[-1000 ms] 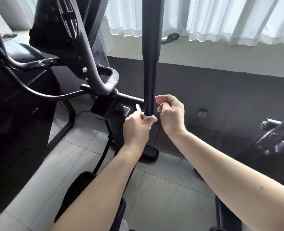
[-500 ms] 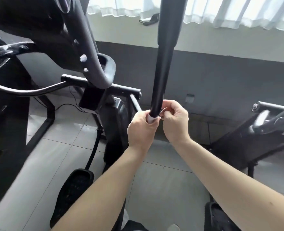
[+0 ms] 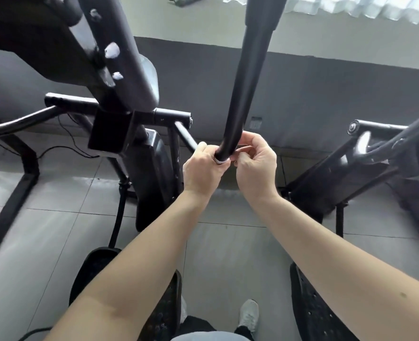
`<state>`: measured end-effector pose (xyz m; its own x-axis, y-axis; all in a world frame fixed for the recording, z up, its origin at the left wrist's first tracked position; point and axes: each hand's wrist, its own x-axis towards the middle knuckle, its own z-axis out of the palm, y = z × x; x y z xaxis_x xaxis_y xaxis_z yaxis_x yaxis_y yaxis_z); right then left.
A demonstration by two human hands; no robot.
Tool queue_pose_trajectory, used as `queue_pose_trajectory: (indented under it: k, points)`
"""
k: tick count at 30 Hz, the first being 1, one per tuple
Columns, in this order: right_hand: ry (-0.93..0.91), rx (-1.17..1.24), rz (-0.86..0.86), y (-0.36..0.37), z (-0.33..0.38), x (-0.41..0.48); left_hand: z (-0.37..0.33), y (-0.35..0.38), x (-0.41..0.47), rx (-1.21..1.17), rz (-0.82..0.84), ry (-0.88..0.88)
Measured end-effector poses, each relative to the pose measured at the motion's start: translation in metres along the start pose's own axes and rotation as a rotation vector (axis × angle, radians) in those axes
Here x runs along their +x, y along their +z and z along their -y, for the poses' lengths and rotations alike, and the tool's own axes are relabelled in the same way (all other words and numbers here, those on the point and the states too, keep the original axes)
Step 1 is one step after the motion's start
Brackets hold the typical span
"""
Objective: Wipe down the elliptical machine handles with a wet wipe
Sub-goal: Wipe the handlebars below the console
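Handle [image 3: 242,94], black, upright, centre of scene: left hand [image 3: 202,169] curled round its lower end over a white wet wipe [image 3: 220,160], right hand [image 3: 255,166] just beside, fingers bent in, pinching at the wipe's edge. Grey tiled floor [image 3: 55,237] below, dark wall band [image 3: 326,94] far, white curtain [image 3: 351,6] far right. Console post [image 3: 119,57] crowds the left, second machine [image 3: 351,168] the right; open floor strip between the near pedals [image 3: 309,311], one white shoe [image 3: 249,313] on it.

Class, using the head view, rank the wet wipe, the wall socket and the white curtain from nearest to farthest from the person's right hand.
1. wet wipe, on the handle, just left of the right hand.
2. wall socket, on the dark wall beyond the hand.
3. white curtain, top right, past the sill.
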<state>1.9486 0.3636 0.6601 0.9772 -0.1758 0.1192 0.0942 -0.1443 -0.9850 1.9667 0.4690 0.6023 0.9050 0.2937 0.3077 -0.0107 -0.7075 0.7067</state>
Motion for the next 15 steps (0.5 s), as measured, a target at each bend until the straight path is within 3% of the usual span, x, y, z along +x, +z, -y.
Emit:
queue_pose_trajectory:
  k: [7, 12, 15]
  points:
    - [0.048, -0.002, -0.042, 0.007, 0.008, -0.013, 0.005, -0.012, -0.014, -0.020, 0.098, -0.028]
    - [0.056, 0.018, -0.078, 0.013, 0.008, -0.021, 0.007, -0.015, -0.027, -0.243, 0.031, -0.015]
    - [0.068, 0.043, -0.115, 0.017, 0.004, -0.021, 0.010, -0.009, -0.026, -0.253, -0.001, -0.025]
